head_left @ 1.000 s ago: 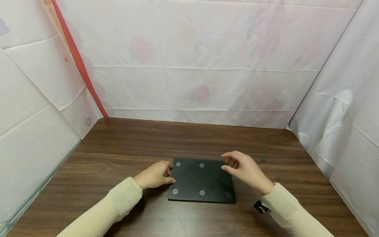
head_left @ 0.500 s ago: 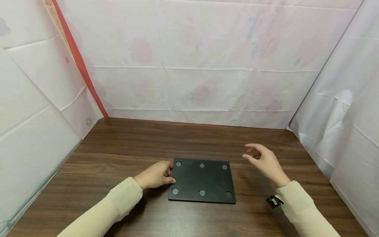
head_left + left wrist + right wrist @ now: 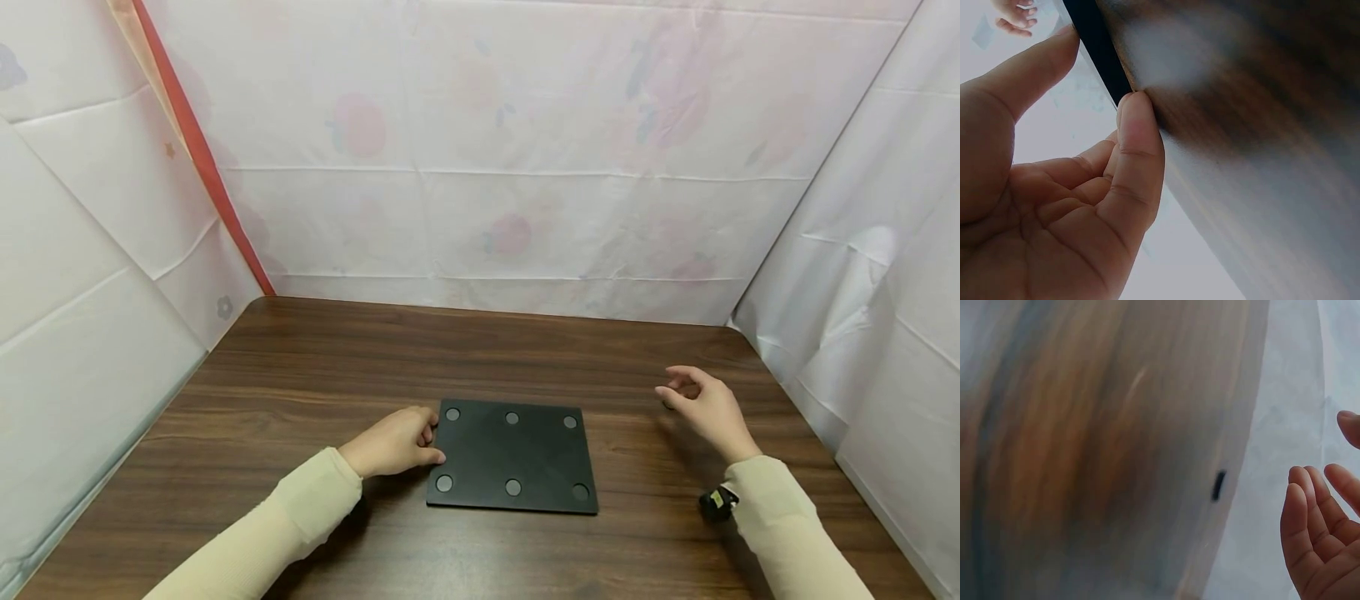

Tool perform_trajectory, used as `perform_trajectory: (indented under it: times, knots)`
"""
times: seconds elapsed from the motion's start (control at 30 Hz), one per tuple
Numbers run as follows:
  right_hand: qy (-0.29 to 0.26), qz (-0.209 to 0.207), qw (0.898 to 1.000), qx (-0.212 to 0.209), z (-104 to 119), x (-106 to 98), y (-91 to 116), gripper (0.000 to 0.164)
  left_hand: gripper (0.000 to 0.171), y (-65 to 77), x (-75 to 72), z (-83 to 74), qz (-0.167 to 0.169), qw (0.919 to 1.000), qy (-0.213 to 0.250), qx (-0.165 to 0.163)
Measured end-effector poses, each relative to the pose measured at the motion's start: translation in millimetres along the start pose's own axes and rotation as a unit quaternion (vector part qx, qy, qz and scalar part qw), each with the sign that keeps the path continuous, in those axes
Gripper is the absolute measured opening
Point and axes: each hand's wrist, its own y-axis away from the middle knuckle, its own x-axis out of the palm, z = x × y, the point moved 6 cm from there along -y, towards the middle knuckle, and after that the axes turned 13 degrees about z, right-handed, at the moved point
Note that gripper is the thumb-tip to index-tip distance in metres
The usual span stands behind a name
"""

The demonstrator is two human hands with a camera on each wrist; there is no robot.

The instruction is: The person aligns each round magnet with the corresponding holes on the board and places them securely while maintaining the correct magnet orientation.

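A flat black rectangular board lies on the table, with several round spots along its two long edges. Most spots look grey; the one at the near right corner is darker. My left hand grips the board's left edge, thumb on top and fingers against the side. In the left wrist view, that edge passes between thumb and forefinger. Off to the right, my right hand hovers with parted, bent fingers over a small dark disc. The right wrist view shows hand and disc apart.
Brown wood-grain table surrounds the board. Pale printed cloth hangs behind the table, and white cloth hangs at the right. A small black device sits at the right wrist.
My right hand has moved right, away from the board's far right corner, to above the small disc, uncovering that corner's grey spot. The left hand and board have stayed put.
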Motion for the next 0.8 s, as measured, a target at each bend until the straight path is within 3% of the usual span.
perform_trajectory:
  times: [0.37, 0.8]
  knots:
    - [0.006, 0.019, 0.999, 0.047, -27.4, -3.7, -0.2, 0.051, 0.048, -0.2, 0.0, -0.3, -0.001, 1.0000, -0.001, -0.002]
    - [0.005, 0.106, 0.990, 0.091, -41.1, 3.9, -3.2, 0.059, 0.048, 1.2, 0.1, -1.1, 0.003, 0.9999, 0.010, -0.010]
